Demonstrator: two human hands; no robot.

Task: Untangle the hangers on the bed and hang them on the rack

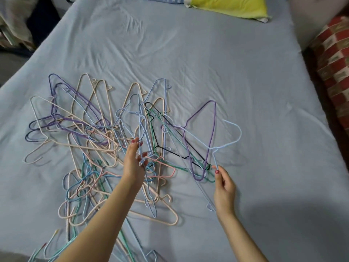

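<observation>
bed: light blue sheet, wrinkled, fills most of the frame
hanger pile: tangled heap of wire hangers on the sheet, centre-left to lower left; beige, purple, blue, green, pink, one black mixed and overlapping
left hand: left hand at frame centre, over the pile; fingers curled, pinching a light blue hanger at its thin wire, which runs upward from the fingers into the tangle
right hand: right hand at lower right of centre, on the right edge of the pile; thumb and forefinger pinch the neck of a pale blue hanger, hook curling up and right above the hand
hands relation: well apart, each clamped on its own hanger
purple hanger: purple hanger lies just left of the right hand, looped through the black hanger and green hanger; the pale blue one crosses it
pillow: yellow-green pillow at upper edge, right of centre
right edge: red patterned fabric beside the bed
upper left: dark clutter, too blurred to tell
rack: not in frame
</observation>
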